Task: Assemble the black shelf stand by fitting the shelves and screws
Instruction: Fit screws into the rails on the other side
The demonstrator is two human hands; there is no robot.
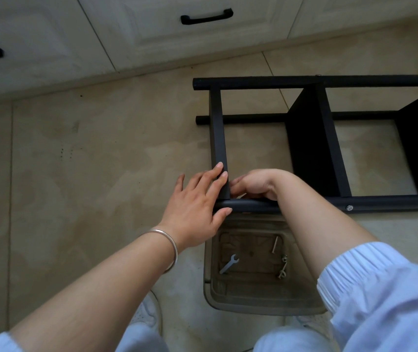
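The black shelf stand lies on its side on the tiled floor, its near pole [304,203] running left to right. My left hand [195,207] lies with straight fingers against the end shelf [217,123], thumb at the pole's end. My right hand [256,184] reaches over the pole with curled fingers at the corner where that shelf meets the pole; whatever it holds is hidden. A middle shelf [309,138] stands fitted between the poles. A screw head [349,207] shows on the near pole.
A beige plastic tray [266,295] sits on the floor just below the pole, holding a small wrench [229,264], a bolt [275,244] and a few loose screws [283,268]. Cream cabinets with a black handle [206,17] line the far wall.
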